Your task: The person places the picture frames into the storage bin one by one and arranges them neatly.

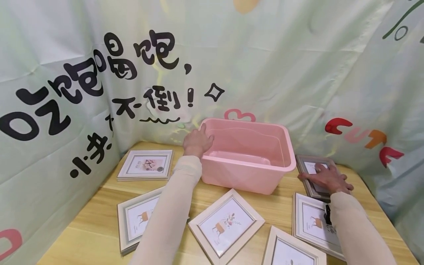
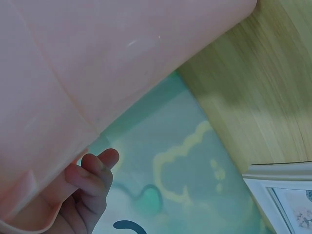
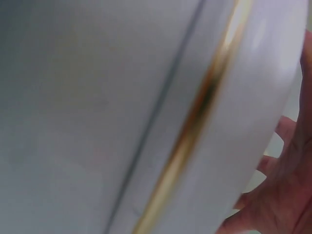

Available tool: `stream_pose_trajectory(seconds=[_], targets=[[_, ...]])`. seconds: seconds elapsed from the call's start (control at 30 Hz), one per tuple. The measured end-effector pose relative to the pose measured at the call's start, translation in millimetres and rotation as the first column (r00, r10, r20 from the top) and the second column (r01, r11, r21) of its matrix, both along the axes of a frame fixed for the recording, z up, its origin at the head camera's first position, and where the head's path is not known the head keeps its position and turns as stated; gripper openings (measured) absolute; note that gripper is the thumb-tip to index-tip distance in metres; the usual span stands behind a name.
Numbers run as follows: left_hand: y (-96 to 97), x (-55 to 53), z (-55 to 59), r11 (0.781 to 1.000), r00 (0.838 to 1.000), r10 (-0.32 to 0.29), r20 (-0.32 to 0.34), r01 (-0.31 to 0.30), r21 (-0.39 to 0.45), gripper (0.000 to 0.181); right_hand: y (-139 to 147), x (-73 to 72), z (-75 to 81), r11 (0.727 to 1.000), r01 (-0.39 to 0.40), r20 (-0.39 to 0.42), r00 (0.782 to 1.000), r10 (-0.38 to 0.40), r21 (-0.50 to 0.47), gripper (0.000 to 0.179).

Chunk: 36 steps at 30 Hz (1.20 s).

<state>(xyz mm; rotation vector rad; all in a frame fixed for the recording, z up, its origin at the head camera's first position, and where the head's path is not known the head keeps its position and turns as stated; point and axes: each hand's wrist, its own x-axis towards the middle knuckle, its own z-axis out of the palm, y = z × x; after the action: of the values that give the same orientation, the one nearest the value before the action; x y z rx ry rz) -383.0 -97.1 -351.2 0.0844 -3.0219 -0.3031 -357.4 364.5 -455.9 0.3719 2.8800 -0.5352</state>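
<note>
A pink plastic bin (image 1: 245,176) stands near the back of the table, its inside showing bare walls and floor. My left hand (image 1: 198,141) grips its left rim; in the left wrist view the fingers (image 2: 95,175) curl under the rim's outer side. At the far right, my right hand (image 1: 328,178) spans a picture frame (image 1: 303,165), thumb at its left edge and fingers at its right. The right wrist view shows a pale frame border with a gold line (image 3: 195,122) close up, with the hand (image 3: 282,190) along its edge.
Other picture frames lie about: back left (image 1: 145,165), front left (image 1: 137,219), centre front (image 1: 226,226), front (image 1: 293,250) and right (image 1: 314,221), the last partly under my right forearm. A printed curtain (image 1: 265,73) hangs directly behind the wooden table (image 1: 86,228).
</note>
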Motion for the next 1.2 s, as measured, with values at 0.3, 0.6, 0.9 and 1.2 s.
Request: stream_pose_trajectory(seconds=[0.3,0.6,0.9,1.2], targets=[[-0.2,0.7,1.8,1.000,1.000,0.004,0.013,-0.004,0.004,0.070,-4.8,-1.3,1.6,1.000,0.017,-0.156,0.988,-0.016,0.007,0.114],[1.6,3.8,4.1,1.000,1.000,0.001,0.009,-0.001,0.007,0.068,-7.1,3.5,1.9,0.999,0.050,-0.335,0.941,-0.048,-0.001,0.109],[6.3,4.6,3.6,1.000,1.000,-0.014,-0.001,0.014,0.019,0.067,-8.9,8.0,-1.0,0.997,0.065,-0.440,0.895,-0.076,-0.041,0.109],[5.9,5.0,4.1,1.000,1.000,-0.009,-0.001,0.009,0.022,0.067,-15.5,10.0,-0.4,0.995,0.069,-0.527,0.844,-0.097,-0.074,0.108]])
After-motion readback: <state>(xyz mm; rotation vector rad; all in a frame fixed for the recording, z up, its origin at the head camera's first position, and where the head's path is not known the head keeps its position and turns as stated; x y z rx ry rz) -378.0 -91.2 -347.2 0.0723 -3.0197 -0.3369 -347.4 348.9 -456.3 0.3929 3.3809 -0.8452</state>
